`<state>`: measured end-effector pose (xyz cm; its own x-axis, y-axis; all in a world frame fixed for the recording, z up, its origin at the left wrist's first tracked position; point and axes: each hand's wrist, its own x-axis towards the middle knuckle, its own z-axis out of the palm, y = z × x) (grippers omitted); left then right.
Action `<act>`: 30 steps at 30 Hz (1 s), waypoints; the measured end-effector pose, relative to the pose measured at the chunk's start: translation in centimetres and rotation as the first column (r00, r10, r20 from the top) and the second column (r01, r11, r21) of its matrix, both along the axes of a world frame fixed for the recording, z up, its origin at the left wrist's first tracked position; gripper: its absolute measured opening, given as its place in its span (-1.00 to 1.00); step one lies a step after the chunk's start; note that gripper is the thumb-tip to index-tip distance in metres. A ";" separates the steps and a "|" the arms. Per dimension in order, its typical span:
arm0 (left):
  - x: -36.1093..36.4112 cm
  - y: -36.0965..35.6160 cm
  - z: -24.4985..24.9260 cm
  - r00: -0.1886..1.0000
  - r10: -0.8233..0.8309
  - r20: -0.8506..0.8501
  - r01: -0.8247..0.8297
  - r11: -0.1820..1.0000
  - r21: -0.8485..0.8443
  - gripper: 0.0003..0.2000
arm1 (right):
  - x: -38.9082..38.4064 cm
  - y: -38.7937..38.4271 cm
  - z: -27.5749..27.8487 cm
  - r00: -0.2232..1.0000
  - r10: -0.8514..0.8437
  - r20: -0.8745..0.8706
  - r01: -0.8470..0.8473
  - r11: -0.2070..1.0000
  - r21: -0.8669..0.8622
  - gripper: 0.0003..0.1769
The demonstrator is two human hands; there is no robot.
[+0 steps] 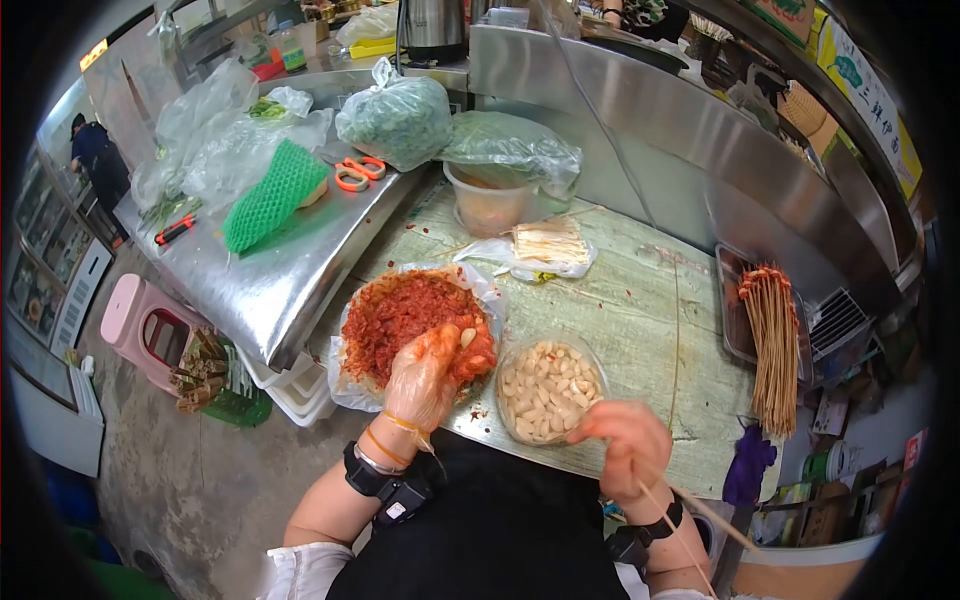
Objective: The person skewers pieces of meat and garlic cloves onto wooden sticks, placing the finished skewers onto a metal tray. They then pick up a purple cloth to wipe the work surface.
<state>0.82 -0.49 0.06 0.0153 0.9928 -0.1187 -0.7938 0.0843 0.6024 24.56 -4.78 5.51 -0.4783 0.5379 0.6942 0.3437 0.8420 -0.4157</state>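
My left hand (425, 375), in a clear plastic glove smeared with red, is over a bowl of red chopped paste (395, 310) lined with plastic. A pale garlic clove (467, 338) shows at its closed fingertips. Right of it stands a clear round container of peeled garlic cloves (545, 390). My right hand (630, 445) is closed around thin wooden skewers (715, 520) at the container's lower right edge. The skewers point down toward the lower right.
Behind the bowl are a bundle of pale sticks (550, 242) and a plastic tub (490, 200). Filled skewers (770, 350) lie in a tray at right. Orange scissors (360, 174) and green netting (275, 197) rest on the steel counter (290, 290). A person (98, 165) stands far left.
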 end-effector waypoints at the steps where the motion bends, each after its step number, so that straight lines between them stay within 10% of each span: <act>1: 0.1 -0.1 0.2 1.000 -0.003 0.000 0.003 1.000 -0.002 -0.72 | 0.0 -0.1 -0.1 0.990 -0.063 -0.122 0.047 0.990 -0.133 -0.64; 5: 0.2 -0.2 0.2 0.989 0.002 -0.150 0.001 1.000 0.019 -0.72 | -0.8 0.1 -0.7 0.840 -0.147 -0.523 -0.127 0.883 -0.452 -0.58; 11: 0.0 -0.3 -0.2 0.996 0.008 -0.094 -0.001 0.997 0.081 -0.72 | -0.7 0.3 -0.4 0.723 -0.161 -0.672 -0.246 0.849 -0.468 -0.54; 30: 0.2 0.1 -1.8 0.990 -0.019 0.139 0.009 0.997 0.071 -0.76 | -1.6 -0.7 -0.5 0.943 -0.116 -0.311 0.031 0.964 -0.265 -0.82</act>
